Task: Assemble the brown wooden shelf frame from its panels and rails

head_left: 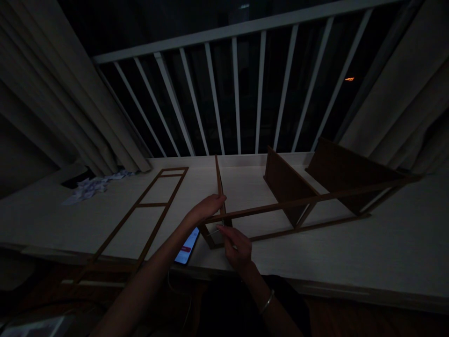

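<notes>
A dark wooden shelf unit (291, 201) lies on its side on a pale tabletop (351, 252), its boards standing on edge. My left hand (206, 208) rests on top of the leftmost upright board (219, 182), fingers curled over its edge. Just below, my right hand (236, 245) pinches a thin pale stick-like tool (214, 230), its tip at the frame's lower left corner. A bracelet (267, 302) is on that wrist.
A separate ladder-like wooden frame (140, 220) lies flat to the left. A lit phone (187, 246) lies by the near edge under my left arm. Crumpled paper (93, 187) is at far left. White railing (238, 93) and curtains stand behind the table.
</notes>
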A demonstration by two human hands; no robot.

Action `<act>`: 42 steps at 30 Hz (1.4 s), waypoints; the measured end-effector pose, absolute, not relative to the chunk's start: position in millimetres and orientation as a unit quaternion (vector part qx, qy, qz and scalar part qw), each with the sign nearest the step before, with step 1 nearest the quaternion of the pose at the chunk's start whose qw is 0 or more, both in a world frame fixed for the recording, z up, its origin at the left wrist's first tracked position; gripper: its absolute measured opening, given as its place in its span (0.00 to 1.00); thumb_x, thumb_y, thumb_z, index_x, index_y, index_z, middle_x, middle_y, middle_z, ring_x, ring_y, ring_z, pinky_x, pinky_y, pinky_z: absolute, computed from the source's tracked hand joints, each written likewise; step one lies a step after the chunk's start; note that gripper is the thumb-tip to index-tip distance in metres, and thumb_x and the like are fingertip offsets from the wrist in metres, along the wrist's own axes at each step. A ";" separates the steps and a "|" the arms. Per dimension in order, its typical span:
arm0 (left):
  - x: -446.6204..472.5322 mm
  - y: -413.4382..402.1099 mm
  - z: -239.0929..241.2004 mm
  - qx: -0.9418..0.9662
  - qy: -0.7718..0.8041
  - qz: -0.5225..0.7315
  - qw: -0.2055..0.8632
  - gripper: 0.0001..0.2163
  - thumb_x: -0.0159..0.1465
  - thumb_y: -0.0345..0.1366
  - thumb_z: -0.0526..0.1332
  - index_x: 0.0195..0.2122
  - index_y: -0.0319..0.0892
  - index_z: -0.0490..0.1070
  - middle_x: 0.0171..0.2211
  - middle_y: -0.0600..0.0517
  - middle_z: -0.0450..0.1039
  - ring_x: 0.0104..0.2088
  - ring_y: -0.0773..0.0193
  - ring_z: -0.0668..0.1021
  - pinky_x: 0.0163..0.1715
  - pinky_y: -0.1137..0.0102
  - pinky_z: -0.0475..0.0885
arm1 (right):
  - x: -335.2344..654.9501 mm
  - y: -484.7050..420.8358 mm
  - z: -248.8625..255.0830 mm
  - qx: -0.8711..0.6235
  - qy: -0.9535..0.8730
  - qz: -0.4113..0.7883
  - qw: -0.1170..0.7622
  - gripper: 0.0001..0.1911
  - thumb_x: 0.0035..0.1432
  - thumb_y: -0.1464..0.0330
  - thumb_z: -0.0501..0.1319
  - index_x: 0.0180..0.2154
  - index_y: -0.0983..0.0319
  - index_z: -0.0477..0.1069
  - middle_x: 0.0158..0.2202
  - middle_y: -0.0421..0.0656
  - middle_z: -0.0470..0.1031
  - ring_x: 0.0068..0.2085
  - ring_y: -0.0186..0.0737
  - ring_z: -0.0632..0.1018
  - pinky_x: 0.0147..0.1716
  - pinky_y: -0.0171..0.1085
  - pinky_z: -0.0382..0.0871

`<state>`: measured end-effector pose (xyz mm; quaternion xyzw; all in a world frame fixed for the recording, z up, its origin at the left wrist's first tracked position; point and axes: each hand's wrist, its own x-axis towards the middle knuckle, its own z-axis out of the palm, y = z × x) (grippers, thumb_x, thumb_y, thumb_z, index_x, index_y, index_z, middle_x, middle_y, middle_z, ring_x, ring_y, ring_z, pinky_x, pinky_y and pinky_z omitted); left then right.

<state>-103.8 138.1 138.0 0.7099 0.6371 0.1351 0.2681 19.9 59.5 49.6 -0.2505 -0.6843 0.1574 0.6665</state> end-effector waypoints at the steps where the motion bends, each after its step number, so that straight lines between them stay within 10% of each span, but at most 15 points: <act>1: -103.4 137.9 138.1 0.708 0.639 0.135 0.270 0.20 0.57 0.46 0.41 0.23 0.38 0.62 0.22 0.51 0.67 0.24 0.66 0.67 0.25 0.72 0.60 | 20.3 59.6 50.3 -0.253 -0.684 0.154 0.667 0.17 0.51 0.79 0.53 0.43 0.60 0.68 0.36 0.44 0.75 0.37 0.35 0.75 0.36 0.35 0.72; 42: -105.5 139.9 132.7 0.728 0.623 0.134 0.253 0.20 0.57 0.48 0.39 0.21 0.39 0.60 0.20 0.52 0.64 0.23 0.66 0.65 0.23 0.72 0.59 | 29.0 66.3 46.5 -0.312 -0.663 0.048 0.679 0.17 0.47 0.79 0.59 0.40 0.58 0.69 0.27 0.41 0.73 0.29 0.33 0.71 0.29 0.35 0.66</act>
